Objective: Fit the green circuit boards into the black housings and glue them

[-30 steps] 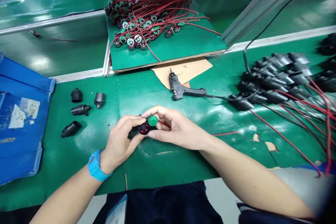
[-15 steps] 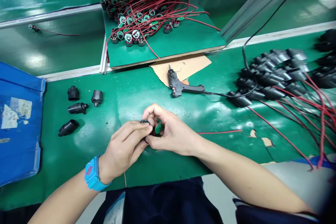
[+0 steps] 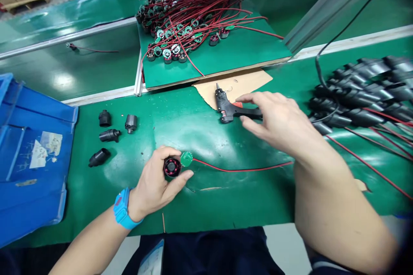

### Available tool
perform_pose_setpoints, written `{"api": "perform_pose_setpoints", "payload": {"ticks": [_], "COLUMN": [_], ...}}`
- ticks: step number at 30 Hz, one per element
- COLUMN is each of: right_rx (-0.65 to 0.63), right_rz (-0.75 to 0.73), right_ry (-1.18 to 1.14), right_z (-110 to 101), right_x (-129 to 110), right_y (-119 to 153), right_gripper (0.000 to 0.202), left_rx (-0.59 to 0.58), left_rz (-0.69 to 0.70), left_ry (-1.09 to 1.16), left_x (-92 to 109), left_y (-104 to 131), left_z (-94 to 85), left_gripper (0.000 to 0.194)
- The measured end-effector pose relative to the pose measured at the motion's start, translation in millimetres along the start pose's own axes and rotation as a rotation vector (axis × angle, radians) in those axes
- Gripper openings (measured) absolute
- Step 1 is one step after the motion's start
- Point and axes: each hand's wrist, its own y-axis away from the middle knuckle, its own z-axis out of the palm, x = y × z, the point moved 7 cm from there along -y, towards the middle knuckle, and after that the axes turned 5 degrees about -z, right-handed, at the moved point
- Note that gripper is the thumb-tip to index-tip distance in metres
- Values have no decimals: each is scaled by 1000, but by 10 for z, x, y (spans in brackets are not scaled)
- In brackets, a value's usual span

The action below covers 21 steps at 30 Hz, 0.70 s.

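Observation:
My left hand [image 3: 158, 182] is closed around a small round black motor [image 3: 172, 166] with reddish windings showing at its open end. A round green circuit board [image 3: 186, 159] sits at the motor's right edge, beside the fingertips. From the board a red wire [image 3: 232, 170] runs right across the mat. My right hand [image 3: 274, 120] is at the grip of a black glue gun [image 3: 226, 107], its thumb and fingers apart on either side of the handle. Part of that grip is hidden behind the hand.
Several black plastic housings [image 3: 109, 135] lie at left beside a blue bin [image 3: 38, 172]. A raised green shelf [image 3: 219, 62] bears a heap of motors with red wires. Many black housings [image 3: 361, 94] with wires crowd the right. Cardboard [image 3: 254, 81] lies under the gun's nozzle. Another person's hand shows beyond the shelf.
My right hand has left the motor and moved right and away from me to the glue gun. The left hand keeps the motor, whose open end and circuit board now show. The view has shifted.

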Motion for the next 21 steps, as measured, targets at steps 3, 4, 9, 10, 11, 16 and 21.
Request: {"api": "perform_pose_setpoints", "payload": {"ticks": [3,4,9,10,11,16,21], "right_rx": [-131,-142,-115,-100,-77,64,-37], "right_rz": [9,5,-25,-32,-36,-111,-186], "right_ry": [168,174,201,207,203,-192,-755], "right_z": [203,250,269,216,142,-333,-374], "right_x": [192,212,168,140,108,-167,-470], "right_y": [-33,-44,-72,-59,-37,129,244], "right_gripper": [51,53,53,52,50,22,15], "left_rx": [35,36,56,72,88,140,182], "left_rz": [-12,-8,-38,-48,-56,-87,-165], "left_ry": [45,70,27,-6,-34,-25,10], "left_x": [-34,-41,-81,-84,-86,-99,-170], "left_y": [5,6,26,28,27,-18,-39], "left_z": [-15,-16,-58,-77,-96,-174,-237], "left_gripper": [40,40,29,28,28,27,25]}}
